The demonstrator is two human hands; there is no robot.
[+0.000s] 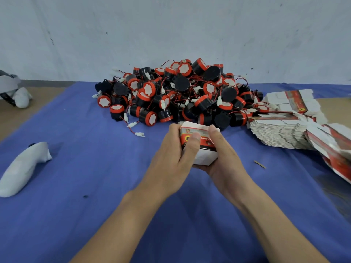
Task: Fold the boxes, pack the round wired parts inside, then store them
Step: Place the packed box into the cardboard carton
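I hold a small red, black and white box (204,149) in both hands above the blue cloth. My left hand (173,152) grips its left side, thumb lying across the printed face. My right hand (223,154) cups it from the right and underneath, thumb at the top flap. Behind the box lies a big pile of round black-and-red wired parts (182,93) with white connectors. Flat unfolded boxes (281,133) are stacked to the right. What is inside the held box is hidden.
The blue cloth (95,168) covers most of the table. A white cloth bundle (24,168) lies at the left, another white object (20,96) at the far left edge. More flat cartons (292,102) sit far right. A grey wall stands behind.
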